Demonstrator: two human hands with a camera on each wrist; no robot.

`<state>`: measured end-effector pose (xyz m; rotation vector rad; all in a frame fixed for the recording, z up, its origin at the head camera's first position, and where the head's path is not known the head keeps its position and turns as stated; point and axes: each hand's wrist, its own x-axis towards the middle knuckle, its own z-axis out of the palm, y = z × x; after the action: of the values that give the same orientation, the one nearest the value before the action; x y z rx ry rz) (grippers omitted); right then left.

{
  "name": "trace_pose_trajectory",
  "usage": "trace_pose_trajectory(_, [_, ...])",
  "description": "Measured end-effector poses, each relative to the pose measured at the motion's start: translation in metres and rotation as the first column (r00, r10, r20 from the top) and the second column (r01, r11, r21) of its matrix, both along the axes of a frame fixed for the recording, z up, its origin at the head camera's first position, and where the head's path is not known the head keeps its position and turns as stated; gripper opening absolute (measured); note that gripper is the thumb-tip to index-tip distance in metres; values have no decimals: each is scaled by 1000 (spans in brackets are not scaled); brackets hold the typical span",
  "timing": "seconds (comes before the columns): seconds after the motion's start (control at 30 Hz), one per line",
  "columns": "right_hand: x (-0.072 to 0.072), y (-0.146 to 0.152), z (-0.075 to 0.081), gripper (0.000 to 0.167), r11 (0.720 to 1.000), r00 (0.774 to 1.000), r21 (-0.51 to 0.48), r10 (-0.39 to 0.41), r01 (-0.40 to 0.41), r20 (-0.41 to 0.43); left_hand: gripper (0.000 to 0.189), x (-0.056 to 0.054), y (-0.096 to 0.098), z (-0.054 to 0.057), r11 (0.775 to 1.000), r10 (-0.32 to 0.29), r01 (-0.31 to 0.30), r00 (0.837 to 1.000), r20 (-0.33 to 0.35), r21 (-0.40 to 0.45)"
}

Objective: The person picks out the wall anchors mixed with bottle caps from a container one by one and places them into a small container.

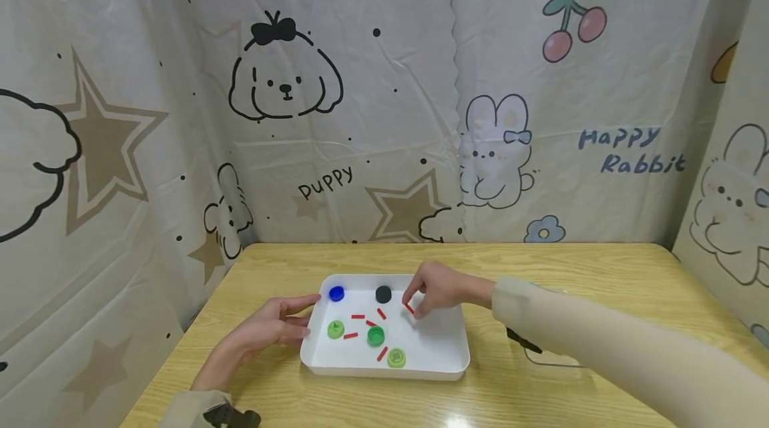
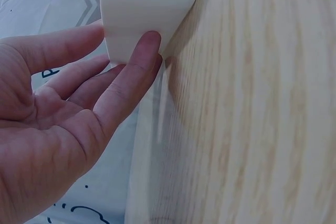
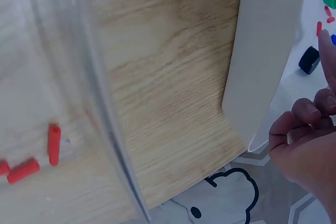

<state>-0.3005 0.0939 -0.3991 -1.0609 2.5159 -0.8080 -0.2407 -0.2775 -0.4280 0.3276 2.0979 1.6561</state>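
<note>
A white tray (image 1: pixel 420 369) holds several short red sticks (image 1: pixel 358 316) and round caps. My left hand (image 1: pixel 270 326) is at the tray's left side, its fingers nearly straight against the outer wall; the left wrist view shows the fingertips (image 2: pixel 147 40) on that wall. Over the tray's right half, my right hand (image 1: pixel 441 286) pinches a red stick (image 1: pixel 410 308) between thumb and forefinger, low over the tray floor. Nearest to that hand is a black cap (image 1: pixel 383 294). A blue cap (image 1: pixel 336 294), a green cap (image 1: pixel 375 336) and two light green caps (image 1: pixel 396 358) lie further left and nearer.
A clear box (image 3: pixel 113 140) with red sticks (image 3: pixel 54 144) in it stands on the wooden table (image 1: pixel 288 401) right of the tray, partly hidden under my right forearm in the head view. A printed curtain (image 1: pixel 384 114) hangs behind the table and along its sides.
</note>
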Motion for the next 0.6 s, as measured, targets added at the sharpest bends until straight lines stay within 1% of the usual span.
trace_pose_trajectory(0.13, [5, 7, 1, 25, 998, 999, -56, -35, 36, 13, 75, 1, 1, 1, 1000, 7, -7, 1000, 7, -1])
trace_pose_trajectory(0.27, [10, 13, 4, 25, 991, 994, -99, -89, 94, 61, 75, 1, 2, 2, 1000, 6, -6, 1000, 7, -3])
trace_pose_trajectory(0.4, [16, 20, 10, 26, 978, 984, -147, -134, 150, 113, 75, 0, 2, 1, 1000, 1, -1, 1000, 8, 2])
trace_pose_trajectory(0.6, [25, 31, 18, 23, 955, 971, -222, -155, 194, 181, 75, 1, 1, 0, 1000, 5, -5, 1000, 9, 1])
